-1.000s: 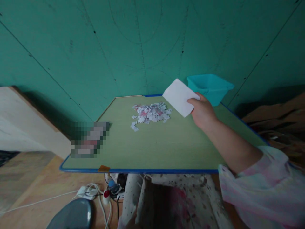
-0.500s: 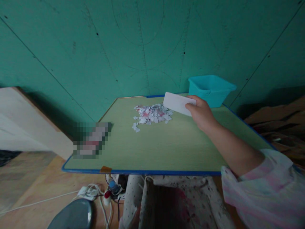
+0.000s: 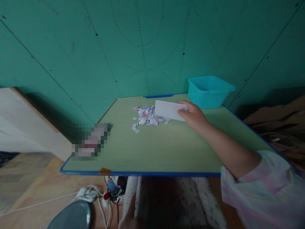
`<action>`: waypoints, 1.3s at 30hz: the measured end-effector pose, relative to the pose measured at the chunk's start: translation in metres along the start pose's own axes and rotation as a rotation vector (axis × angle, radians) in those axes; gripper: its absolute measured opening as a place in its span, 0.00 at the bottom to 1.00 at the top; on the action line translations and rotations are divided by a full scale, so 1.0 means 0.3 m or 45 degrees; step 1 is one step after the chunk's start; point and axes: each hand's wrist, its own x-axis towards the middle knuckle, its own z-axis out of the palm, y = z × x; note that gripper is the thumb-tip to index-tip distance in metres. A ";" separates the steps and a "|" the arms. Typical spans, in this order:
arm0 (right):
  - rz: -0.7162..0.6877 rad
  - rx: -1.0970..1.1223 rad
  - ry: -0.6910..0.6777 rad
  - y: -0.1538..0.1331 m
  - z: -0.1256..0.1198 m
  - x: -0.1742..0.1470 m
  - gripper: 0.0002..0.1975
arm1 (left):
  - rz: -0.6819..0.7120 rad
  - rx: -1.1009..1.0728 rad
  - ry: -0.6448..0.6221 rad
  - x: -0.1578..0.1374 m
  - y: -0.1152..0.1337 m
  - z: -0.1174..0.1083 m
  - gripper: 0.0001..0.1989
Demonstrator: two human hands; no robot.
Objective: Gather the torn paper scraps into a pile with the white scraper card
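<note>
My right hand (image 3: 193,115) is closed around one end of a flat white plastic scraper (image 3: 169,110) with rounded corners, thumb on its near face. The scraper is tilted, in front of the right part of a heap of torn paper scraps (image 3: 146,116), mostly white with some pink; whether it touches them I cannot tell. A few scraps lie loose at the heap's left front. Part of my left hand (image 3: 130,218) shows at the bottom edge beside the patterned cloth on my lap; its fingers are not clear.
A turquoise plastic bin (image 3: 209,92) stands at the table's back right corner. A blurred-out flat item (image 3: 94,140) lies at the left edge. The green table (image 3: 152,152) has a blue rim. Below left are a grey stool (image 3: 71,216) and white cables (image 3: 95,190).
My right hand has moved left and slightly down with the scraper, which now covers more of the heap's right side. My left hand shows more at the bottom.
</note>
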 end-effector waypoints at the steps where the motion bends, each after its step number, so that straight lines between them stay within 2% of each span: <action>1: 0.008 0.006 0.036 -0.003 -0.004 0.001 0.17 | 0.009 0.014 0.021 0.009 -0.011 0.000 0.21; 4: -0.027 -0.058 0.125 -0.003 -0.006 0.000 0.17 | 0.072 0.013 0.109 0.024 -0.058 0.008 0.17; 6: -0.075 -0.115 0.121 0.003 0.002 -0.002 0.17 | 0.128 -0.012 0.166 0.031 -0.090 0.011 0.18; 10: -0.103 -0.036 0.084 0.013 0.022 -0.003 0.17 | 0.113 0.092 0.175 0.054 -0.119 -0.012 0.29; 14: -0.095 0.059 0.186 0.017 0.019 0.004 0.16 | 0.134 0.261 0.202 0.066 -0.120 -0.032 0.38; 17: -0.106 0.038 0.236 0.018 0.012 0.008 0.16 | 0.139 0.213 0.228 0.044 -0.110 -0.004 0.42; 21: -0.053 0.037 0.168 0.009 0.012 0.001 0.16 | 0.080 -0.115 0.077 -0.004 -0.078 0.060 0.45; 23: -0.040 0.048 0.139 0.001 0.013 -0.005 0.15 | 0.043 -0.165 0.034 -0.019 -0.059 0.079 0.45; 31: -0.055 0.067 0.138 -0.005 0.012 -0.011 0.12 | 0.106 -0.071 0.063 -0.026 -0.042 0.084 0.42; 35: -0.108 0.017 -0.019 0.004 0.035 -0.018 0.15 | 0.080 -0.111 0.120 -0.018 -0.061 0.074 0.39; 37: -0.172 -0.017 -0.122 0.007 0.050 -0.025 0.15 | 0.112 -0.038 0.165 -0.007 -0.070 0.062 0.39; 39: -0.260 -0.073 -0.151 0.006 0.059 -0.031 0.15 | 0.145 0.068 0.218 0.003 -0.076 0.052 0.39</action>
